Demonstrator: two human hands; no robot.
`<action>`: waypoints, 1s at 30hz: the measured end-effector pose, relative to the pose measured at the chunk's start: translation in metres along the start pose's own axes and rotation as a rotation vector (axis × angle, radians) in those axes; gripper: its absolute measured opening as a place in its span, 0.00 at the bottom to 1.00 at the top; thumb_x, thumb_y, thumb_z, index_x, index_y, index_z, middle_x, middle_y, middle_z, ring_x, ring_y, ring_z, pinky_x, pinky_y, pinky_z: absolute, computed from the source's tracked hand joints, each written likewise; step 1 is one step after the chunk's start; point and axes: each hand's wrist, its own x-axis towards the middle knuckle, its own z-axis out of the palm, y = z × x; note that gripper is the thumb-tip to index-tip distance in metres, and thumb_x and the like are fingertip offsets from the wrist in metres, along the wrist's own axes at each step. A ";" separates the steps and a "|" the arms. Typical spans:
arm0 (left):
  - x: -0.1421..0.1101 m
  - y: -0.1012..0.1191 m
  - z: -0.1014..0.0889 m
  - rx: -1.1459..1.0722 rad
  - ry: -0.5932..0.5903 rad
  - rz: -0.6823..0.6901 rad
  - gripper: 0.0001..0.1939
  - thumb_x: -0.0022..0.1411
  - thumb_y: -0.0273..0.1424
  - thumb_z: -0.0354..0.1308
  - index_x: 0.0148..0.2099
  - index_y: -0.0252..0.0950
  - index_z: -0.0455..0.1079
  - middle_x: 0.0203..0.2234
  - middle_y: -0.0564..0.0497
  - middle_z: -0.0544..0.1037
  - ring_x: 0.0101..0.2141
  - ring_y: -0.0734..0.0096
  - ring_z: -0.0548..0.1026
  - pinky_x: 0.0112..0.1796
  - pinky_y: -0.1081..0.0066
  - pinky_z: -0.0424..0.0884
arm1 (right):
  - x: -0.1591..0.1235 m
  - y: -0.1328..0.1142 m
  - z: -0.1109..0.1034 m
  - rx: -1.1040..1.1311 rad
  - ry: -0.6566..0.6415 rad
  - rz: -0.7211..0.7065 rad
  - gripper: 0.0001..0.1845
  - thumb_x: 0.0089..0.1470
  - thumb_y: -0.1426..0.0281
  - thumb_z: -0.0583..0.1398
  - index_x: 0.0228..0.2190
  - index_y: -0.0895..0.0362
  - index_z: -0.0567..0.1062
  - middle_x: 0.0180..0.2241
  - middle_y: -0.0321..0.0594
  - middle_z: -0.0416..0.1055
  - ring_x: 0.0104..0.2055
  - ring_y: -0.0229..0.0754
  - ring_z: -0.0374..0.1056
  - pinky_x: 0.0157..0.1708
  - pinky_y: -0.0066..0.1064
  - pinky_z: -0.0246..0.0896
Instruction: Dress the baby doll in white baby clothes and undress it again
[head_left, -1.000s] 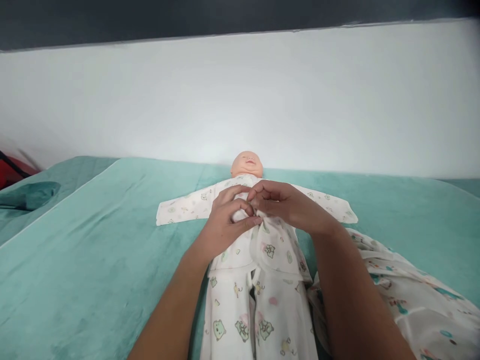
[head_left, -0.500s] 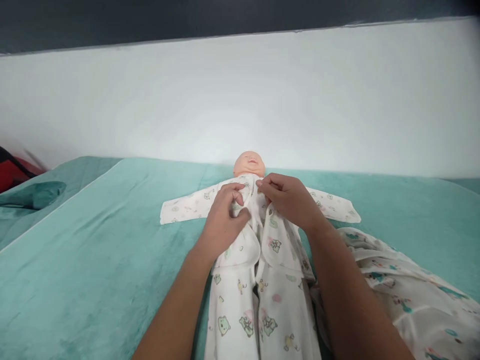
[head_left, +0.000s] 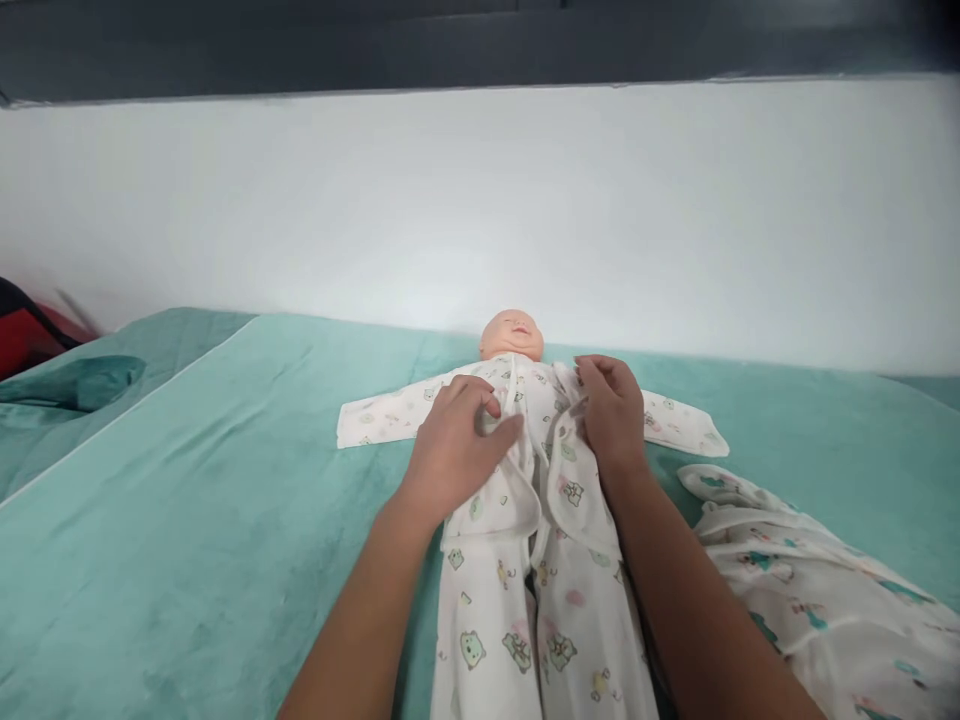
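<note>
A baby doll point(head_left: 511, 336) lies on its back in a white baby shirt point(head_left: 501, 510) printed with small bears, its sleeves spread wide. Matching baby trousers point(head_left: 487, 640) cover its legs. The shirt's front parts down the middle. On the chest, to the left, my left hand point(head_left: 463, 440) rests with bent fingers, a gap between thumb and forefinger. My right hand point(head_left: 613, 412) is at the right shoulder, its fingers closed on the shirt's right front edge. The fingertips partly hide the cloth there.
A white printed cloth point(head_left: 810, 590) lies crumpled to the right of the doll. Beneath everything is a green bedspread point(head_left: 225, 500), against a white wall point(head_left: 360, 210). Something red and black point(head_left: 30, 330) stands at the far left.
My right hand has moved right, from the middle of the chest to the shoulder, drawing the shirt's front edge aside. The left hand stays on the chest. The view has shifted slightly.
</note>
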 end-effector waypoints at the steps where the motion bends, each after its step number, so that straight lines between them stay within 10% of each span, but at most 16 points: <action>1: -0.001 0.002 0.001 0.043 -0.012 -0.014 0.10 0.59 0.37 0.58 0.32 0.40 0.61 0.43 0.51 0.73 0.45 0.63 0.70 0.42 0.64 0.68 | -0.002 0.003 -0.001 0.019 0.057 0.020 0.15 0.51 0.58 0.58 0.36 0.56 0.73 0.37 0.39 0.73 0.35 0.40 0.67 0.36 0.33 0.60; 13: 0.005 -0.027 -0.025 -0.144 0.099 -0.287 0.06 0.55 0.29 0.52 0.27 0.39 0.58 0.23 0.57 0.67 0.27 0.72 0.66 0.29 0.72 0.61 | -0.003 0.055 -0.078 -0.469 -0.022 -0.199 0.16 0.55 0.57 0.57 0.41 0.53 0.72 0.43 0.43 0.72 0.44 0.47 0.68 0.45 0.40 0.62; 23: 0.001 -0.069 -0.063 0.443 0.035 -0.588 0.16 0.53 0.20 0.48 0.43 0.41 0.66 0.37 0.45 0.77 0.38 0.54 0.75 0.35 0.63 0.66 | 0.024 0.078 -0.176 -0.931 -0.226 -0.418 0.21 0.59 0.53 0.52 0.43 0.54 0.71 0.46 0.47 0.71 0.50 0.54 0.66 0.52 0.47 0.60; 30: 0.009 -0.060 -0.031 0.366 0.301 -0.165 0.17 0.59 0.20 0.46 0.47 0.39 0.68 0.46 0.46 0.75 0.49 0.59 0.72 0.47 0.61 0.68 | 0.011 0.027 -0.107 -0.753 -0.167 -0.123 0.26 0.52 0.50 0.58 0.45 0.54 0.71 0.47 0.48 0.71 0.43 0.51 0.70 0.40 0.41 0.64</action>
